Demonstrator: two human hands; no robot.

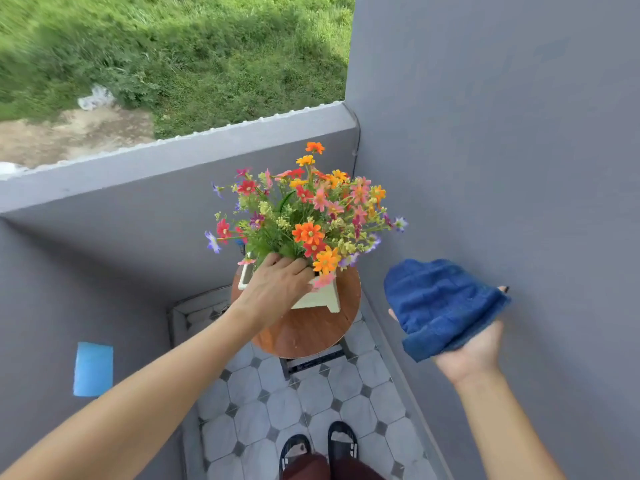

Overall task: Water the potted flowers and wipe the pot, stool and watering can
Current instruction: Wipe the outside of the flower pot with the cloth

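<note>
Sandals (318,445) are standing on tile; left hand (277,285) is gripping the pot (318,297) rim on the stool (311,330), right hand (474,348) is lying spread under a cloth (440,303).

My left hand (277,285) covered the near rim of the white pot (318,296), and the flowers (304,216) hid its inside. The blue cloth (440,306) concealed most of my right hand's (474,351) fingers. The stool's (311,330) legs were out of sight, and the bottom edge cut off my sandals (341,441).
</note>
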